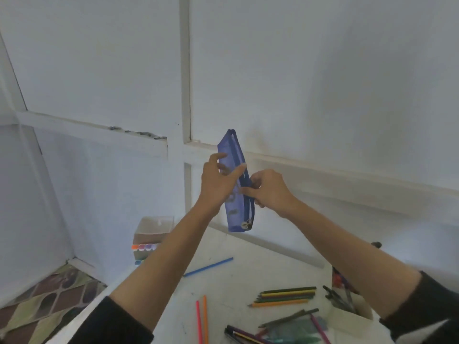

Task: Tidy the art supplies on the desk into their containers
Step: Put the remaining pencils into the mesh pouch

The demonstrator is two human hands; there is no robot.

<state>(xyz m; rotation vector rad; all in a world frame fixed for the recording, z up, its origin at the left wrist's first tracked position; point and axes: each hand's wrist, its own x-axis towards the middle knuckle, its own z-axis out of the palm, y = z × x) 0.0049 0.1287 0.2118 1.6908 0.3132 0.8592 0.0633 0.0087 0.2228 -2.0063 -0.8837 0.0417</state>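
Both hands hold a slim blue see-through mesh pencil pouch up in the air, well above the desk and in front of the white panelled wall. The pouch stands nearly upright, with its dark blue zip running down the long edge and the metal zip pull at the lower end. The left hand grips the pouch from the side, thumb laid across the front and fingers spread behind the mesh. The right hand is curled and pinches the zip edge at mid-length. Dim shapes show through the mesh (too blurred to read).

Below lies the scuffed white desk. On it are a lone blue pencil, a neat row of coloured wooden pencils, and a pink and an orange pencil side by side. A clear plastic bag near the front edge has more pencils lying on it. At the desk's far left corner stands a clear plastic box, with round marker caps in a row against it. A white container of dark pens sits under the right forearm
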